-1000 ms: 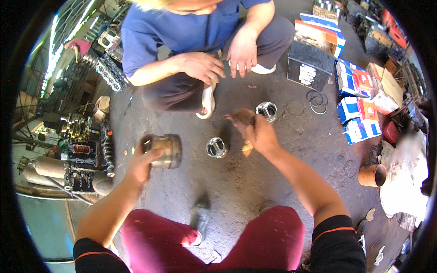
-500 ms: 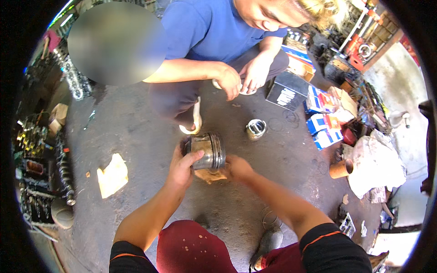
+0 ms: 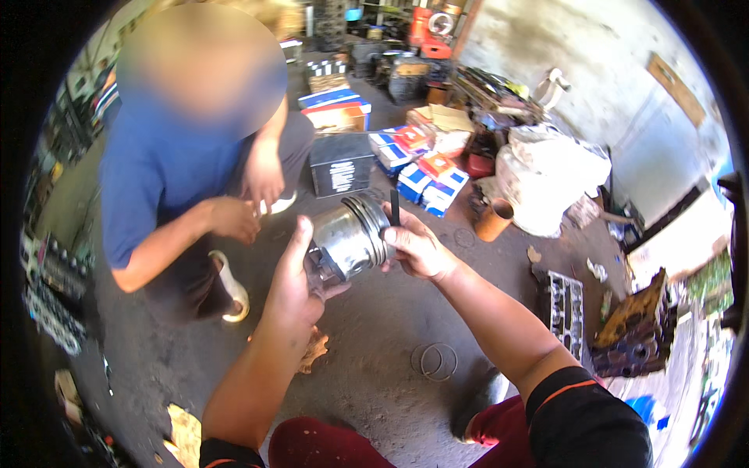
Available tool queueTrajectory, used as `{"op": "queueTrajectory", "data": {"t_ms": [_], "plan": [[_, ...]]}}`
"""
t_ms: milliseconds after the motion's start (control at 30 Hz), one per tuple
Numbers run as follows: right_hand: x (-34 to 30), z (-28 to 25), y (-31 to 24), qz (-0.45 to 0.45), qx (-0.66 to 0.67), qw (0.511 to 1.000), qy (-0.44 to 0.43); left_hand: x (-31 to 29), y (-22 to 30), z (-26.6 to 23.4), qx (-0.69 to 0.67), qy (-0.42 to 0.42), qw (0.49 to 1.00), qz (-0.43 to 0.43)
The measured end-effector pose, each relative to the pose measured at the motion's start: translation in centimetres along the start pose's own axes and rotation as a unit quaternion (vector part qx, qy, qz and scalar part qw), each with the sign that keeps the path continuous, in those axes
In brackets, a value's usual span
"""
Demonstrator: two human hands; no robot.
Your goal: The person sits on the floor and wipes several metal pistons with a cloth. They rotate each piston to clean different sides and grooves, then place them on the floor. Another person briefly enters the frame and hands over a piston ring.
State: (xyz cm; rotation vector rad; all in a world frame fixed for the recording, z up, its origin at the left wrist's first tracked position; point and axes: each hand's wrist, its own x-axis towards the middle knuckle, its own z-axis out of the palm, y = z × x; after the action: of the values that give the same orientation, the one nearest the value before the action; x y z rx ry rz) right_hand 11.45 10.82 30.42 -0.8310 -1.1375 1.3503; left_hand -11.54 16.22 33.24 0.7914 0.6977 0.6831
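A metal engine piston (image 3: 343, 243) is held up in front of me, tilted, with its grooved, ringed end toward the right. My left hand (image 3: 299, 269) is closed around its lower left end, thumb raised along the side. At the ringed end, my right hand (image 3: 420, 248) pinches a thin dark flat strip (image 3: 395, 206) that sticks up beside the piston's edge. Its fingertips are close against the piston rings (image 3: 368, 228); whether they touch them is hard to tell. The far fingers of both hands are partly hidden.
Across from me a person in a blue shirt (image 3: 148, 187) squats with hands together. Loose rings (image 3: 438, 363) lie on the floor near my foot. Boxes (image 3: 343, 165), an orange-brown cylinder (image 3: 495, 220), a white sack (image 3: 546, 183) and an engine block (image 3: 636, 327) stand to the right.
My view has swung to the right. The piston has been raised and tilted. My right hand, formerly half behind it, now shows at the ringed end with the dark strip.
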Motion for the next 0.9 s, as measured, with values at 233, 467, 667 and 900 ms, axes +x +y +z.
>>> {"op": "queueTrajectory", "data": {"t_ms": [233, 467, 667, 900], "plan": [[-1.3, 1.4, 1.6, -0.069, 0.319, 0.94, 0.1, 2.4, 0.3, 3.4, 0.171, -0.166, 0.942, 0.237], [-0.8, 3.0, 0.7, -0.294, 0.423, 0.855, 0.063, 2.9, 2.2, 8.7, 0.302, -0.208, 0.761, 0.535], [-0.2, 3.5, -3.9, -0.273, 0.415, 0.866, -0.058, 2.3, 2.4, 11.4, 0.215, -0.099, 0.712, 0.662], [-3.0, 6.2, -7.2, -0.106, 0.361, 0.926, -0.036, 1.4, 1.7, 11.0, 0.202, 0.049, 0.681, 0.702]]}}
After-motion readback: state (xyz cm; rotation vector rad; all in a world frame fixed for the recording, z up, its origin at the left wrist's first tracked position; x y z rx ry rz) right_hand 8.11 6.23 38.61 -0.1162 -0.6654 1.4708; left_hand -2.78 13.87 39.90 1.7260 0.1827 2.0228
